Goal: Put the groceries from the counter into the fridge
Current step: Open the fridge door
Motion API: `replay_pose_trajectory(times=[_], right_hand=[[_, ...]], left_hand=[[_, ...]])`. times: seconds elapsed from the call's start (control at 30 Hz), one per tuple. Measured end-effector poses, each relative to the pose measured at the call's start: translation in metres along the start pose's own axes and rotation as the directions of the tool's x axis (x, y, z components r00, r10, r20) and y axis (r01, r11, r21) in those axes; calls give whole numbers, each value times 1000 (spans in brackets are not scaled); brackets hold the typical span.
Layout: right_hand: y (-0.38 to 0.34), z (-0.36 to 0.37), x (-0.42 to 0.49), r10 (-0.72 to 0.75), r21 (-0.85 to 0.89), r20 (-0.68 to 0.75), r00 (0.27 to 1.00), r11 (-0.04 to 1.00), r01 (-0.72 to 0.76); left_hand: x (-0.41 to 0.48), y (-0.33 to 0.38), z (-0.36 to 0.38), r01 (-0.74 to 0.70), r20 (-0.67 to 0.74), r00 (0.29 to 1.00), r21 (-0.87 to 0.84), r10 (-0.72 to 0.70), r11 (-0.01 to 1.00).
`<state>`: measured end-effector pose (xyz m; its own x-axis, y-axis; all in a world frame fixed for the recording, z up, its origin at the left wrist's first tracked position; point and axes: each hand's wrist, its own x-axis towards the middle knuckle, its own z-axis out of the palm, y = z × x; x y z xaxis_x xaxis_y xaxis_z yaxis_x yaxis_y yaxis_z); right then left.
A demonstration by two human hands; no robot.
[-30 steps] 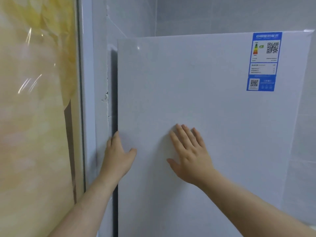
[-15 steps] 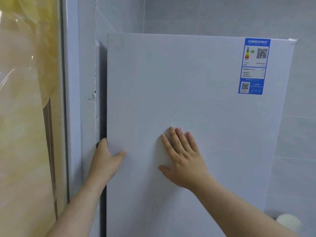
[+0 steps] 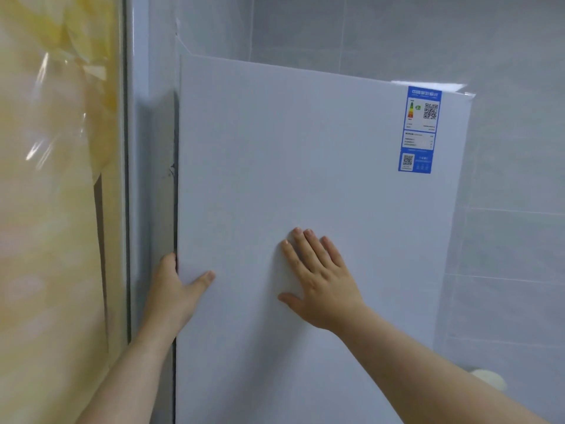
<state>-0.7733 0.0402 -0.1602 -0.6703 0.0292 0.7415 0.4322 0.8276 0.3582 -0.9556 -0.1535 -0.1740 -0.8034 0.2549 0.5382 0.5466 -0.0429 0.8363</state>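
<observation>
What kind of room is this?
Likely a home kitchen, in a tight corner: a white fridge door with a blue energy label, set against a grey tiled wall.

Left hand (image 3: pixel 174 296) now hooks its fingers behind the left edge of the flat white fridge door (image 3: pixel 305 154), thumb out front; a pale round object (image 3: pixel 489 379) has slipped into view lower right

The left hand (image 3: pixel 174 296) grips the fridge door (image 3: pixel 305 163) at its left edge, right hand (image 3: pixel 322 289) flat on it
</observation>
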Motion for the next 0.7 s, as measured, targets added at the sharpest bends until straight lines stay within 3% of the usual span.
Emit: replay_pose_trajectory(times=[0.23,0.37,0.53,0.7], right_hand=[[-3,-52,-32,34,123,85,996,991,-44],[-2,-86,-59,53,248,186,981,964,-99],[0,-142,-81,133,380,323,937,889,-257],[-12,-195,-101,196,440,284,938,843,-309]], left_hand=[[-70,40,-25,-34,-40,999,29,35,999],[-106,57,-41,25,-21,999,25,-24,999],[-147,84,-55,42,3,999,42,-42,998],[-196,112,-69,-16,64,998,52,13,999]])
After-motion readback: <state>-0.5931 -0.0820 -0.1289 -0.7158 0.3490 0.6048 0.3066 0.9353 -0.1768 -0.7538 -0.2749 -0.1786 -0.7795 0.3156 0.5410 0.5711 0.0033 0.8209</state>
